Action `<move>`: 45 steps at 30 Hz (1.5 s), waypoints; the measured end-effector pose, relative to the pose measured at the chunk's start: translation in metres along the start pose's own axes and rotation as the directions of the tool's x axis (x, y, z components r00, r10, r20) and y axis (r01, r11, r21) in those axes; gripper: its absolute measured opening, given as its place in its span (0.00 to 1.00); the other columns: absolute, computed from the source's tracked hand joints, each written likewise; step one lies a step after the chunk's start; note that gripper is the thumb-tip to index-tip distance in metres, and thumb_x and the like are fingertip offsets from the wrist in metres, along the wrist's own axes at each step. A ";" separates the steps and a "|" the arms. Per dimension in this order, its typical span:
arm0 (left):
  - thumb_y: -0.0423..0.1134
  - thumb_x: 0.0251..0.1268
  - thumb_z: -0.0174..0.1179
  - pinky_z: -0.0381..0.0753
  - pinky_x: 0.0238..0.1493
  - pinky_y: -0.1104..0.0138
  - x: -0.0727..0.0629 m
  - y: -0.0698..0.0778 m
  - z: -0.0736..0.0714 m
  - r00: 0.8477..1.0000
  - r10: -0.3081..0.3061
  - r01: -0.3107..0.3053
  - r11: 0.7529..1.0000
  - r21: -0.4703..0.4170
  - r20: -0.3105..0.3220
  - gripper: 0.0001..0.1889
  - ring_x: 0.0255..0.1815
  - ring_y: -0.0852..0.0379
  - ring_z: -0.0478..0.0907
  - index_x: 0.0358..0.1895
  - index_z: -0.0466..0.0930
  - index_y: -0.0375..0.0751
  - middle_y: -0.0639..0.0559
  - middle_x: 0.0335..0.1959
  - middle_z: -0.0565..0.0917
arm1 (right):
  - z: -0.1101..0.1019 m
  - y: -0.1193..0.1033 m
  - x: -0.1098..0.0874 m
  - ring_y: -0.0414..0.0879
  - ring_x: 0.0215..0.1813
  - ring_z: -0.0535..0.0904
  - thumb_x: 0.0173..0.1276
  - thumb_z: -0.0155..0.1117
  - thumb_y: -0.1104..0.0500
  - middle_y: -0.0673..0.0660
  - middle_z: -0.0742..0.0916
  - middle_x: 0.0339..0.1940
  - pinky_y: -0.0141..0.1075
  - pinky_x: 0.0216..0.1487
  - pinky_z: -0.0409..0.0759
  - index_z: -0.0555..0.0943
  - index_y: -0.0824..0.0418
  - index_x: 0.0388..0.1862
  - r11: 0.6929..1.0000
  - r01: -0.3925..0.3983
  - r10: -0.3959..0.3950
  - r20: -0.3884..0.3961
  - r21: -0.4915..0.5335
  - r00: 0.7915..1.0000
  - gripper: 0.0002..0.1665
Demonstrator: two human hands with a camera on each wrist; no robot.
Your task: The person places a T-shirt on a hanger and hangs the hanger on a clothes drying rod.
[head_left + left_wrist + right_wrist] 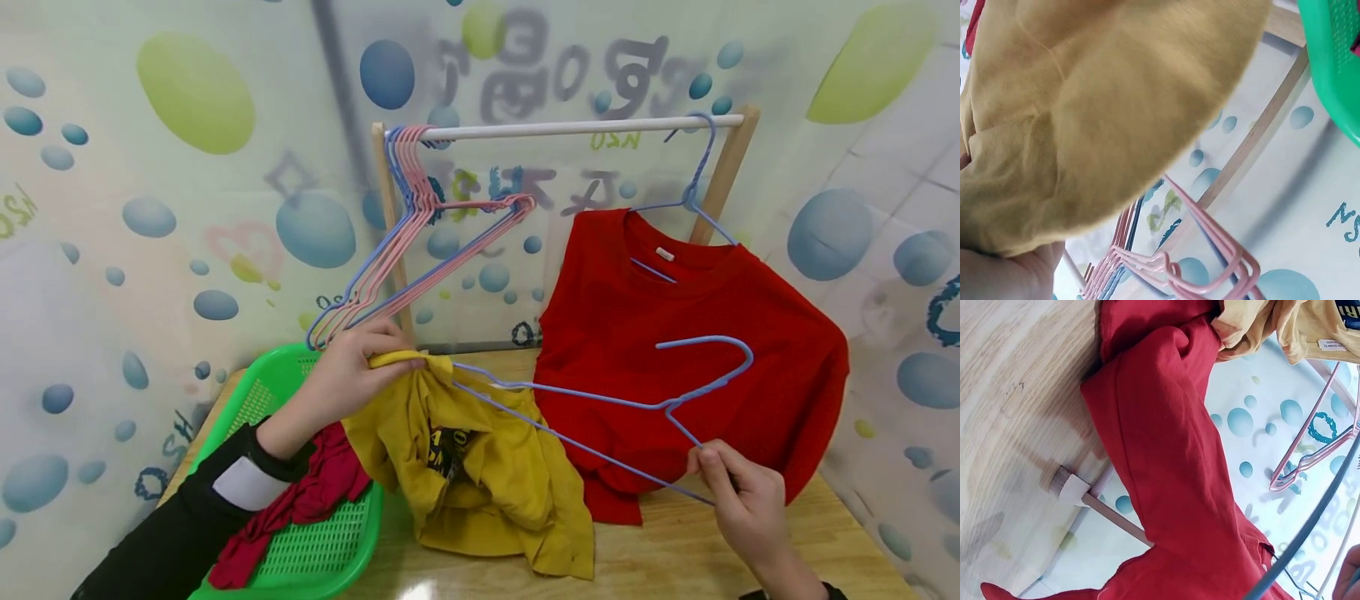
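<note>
The left hand [358, 371] is pinching the yellow shirt [510, 492] with closed fingers, and this shirt is hanging down over the tabletop [660, 554]. The right hand [750, 500] is gripping the blue hanger [600, 397], its fingers curling round the wire; the hanger's other end is hiding in the yellow shirt.

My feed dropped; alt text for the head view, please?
The left hand holds a yellow shirt at one end of a blue hanger; the right hand grips the other. A red shirt hangs behind on a rack; green basket at left.
</note>
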State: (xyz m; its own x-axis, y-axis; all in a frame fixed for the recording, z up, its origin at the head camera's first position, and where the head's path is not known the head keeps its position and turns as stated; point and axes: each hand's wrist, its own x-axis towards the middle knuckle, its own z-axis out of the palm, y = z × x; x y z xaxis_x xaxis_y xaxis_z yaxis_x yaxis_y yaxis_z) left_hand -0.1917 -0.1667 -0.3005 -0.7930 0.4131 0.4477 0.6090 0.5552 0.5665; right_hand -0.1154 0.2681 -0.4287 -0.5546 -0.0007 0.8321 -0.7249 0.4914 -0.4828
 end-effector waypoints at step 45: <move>0.28 0.62 0.68 0.79 0.42 0.71 -0.006 0.009 0.013 0.990 0.096 -0.116 0.973 -0.198 -0.107 0.08 0.42 0.63 0.79 0.41 0.91 0.42 0.52 0.38 0.86 | 0.018 -0.001 0.004 0.30 0.18 0.60 0.71 0.51 0.79 0.47 0.69 0.15 0.23 0.19 0.58 0.76 0.67 0.21 0.990 0.054 -0.055 0.002 0.131 0.998 0.19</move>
State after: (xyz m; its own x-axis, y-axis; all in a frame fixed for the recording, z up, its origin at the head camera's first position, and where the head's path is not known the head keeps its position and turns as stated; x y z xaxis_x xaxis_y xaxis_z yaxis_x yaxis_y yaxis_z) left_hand -0.1820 -0.1548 -0.3072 -0.7250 0.3848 0.5712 0.6873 0.3496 0.6367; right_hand -0.1244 0.2523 -0.4299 -0.5147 -0.0295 0.8568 -0.8013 0.3720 -0.4685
